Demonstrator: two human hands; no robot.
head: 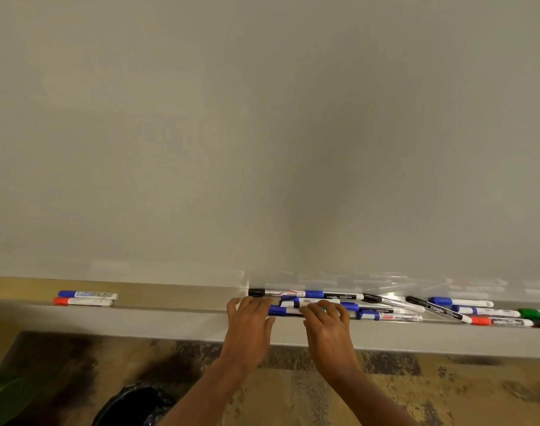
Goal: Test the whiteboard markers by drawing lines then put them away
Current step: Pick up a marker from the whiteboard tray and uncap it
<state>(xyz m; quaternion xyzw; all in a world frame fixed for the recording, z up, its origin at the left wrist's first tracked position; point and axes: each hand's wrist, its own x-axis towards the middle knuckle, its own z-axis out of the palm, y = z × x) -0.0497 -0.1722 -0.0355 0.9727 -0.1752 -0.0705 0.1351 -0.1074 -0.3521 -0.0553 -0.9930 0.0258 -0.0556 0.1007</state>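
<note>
1. The blue-capped white plastic marker [283, 310], on the long grey metal tray [170, 315], is covered by both hands
2. The left hand [250, 316] is laid over its cap, the right hand [325, 319] over its barrel; a grip cannot be told
3. It should be lifted alone, the neighbouring markers [382, 317] left undisturbed

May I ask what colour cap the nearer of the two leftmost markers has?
Orange-red cap on the white-barrelled marker, seen in the head view.

Whiteboard [262, 118] above tray [170, 318]: glossy, smooth. Tray: matt metal. Markers [385, 317] in tray: shiny plastic. Bin liner [133, 404] below tray: glossy plastic.
</note>
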